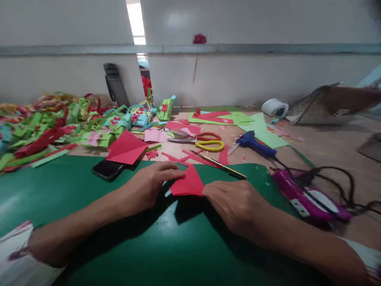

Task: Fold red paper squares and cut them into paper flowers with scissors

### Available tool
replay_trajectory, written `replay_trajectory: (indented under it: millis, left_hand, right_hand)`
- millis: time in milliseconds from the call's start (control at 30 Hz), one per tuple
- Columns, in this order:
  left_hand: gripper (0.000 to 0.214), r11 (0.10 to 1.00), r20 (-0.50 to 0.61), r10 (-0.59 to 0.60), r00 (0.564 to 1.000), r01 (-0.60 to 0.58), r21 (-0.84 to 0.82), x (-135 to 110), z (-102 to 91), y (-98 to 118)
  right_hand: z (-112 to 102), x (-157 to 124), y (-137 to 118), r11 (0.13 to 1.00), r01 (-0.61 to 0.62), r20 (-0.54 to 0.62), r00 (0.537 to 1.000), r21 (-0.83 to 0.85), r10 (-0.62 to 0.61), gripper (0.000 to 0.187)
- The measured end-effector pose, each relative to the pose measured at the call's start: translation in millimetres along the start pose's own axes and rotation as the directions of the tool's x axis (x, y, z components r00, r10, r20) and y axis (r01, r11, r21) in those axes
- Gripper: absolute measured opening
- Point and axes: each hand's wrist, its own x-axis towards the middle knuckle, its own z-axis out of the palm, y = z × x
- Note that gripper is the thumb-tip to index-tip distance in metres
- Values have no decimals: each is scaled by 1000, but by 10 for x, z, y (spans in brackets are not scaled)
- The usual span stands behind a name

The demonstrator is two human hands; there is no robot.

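A folded piece of red paper (188, 183) is held just above the green mat (125, 254), its shadow falling below. My left hand (153, 180) pinches its left upper edge between thumb and fingers. At the paper's lower right corner, my right hand (233, 202) grips it with fingers curled in. Another red paper square (127, 147) lies beyond my left hand, partly over a black phone (107, 169). Just past the held paper are a pencil (222, 165) and red paper strips (175, 159).
Scissors with yellow and red handles (210, 145) lie behind the paper. A blue glue gun (256, 145) and a purple power strip (309, 198) with cables are at right. Green and red paper crafts (68, 123) pile up at left, near a grey bottle (116, 85).
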Motion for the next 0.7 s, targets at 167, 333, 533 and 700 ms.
replay_trajectory:
  millis: [167,333,533,700]
  left_hand:
    - [25,983,-219,39,975,-77,-167,39,-36,97]
    - [12,929,-352,-149,924,9,-370,99,-3,227]
    - [12,956,-389,37,920,-146,-255,78,115,160]
    - [20,950,-277,312,909,-295,103,-18,192,12]
  right_hand:
    - [-83,36,18,997,-53,-68,996,52,56,19]
    - [-127,86,-20,958,-240,-175,948,154,266,24]
    - [-39,98,61,999,-16,-273,962,-45,3,11]
    - [85,41,121,981,95,-102,988,-168,-113,31]
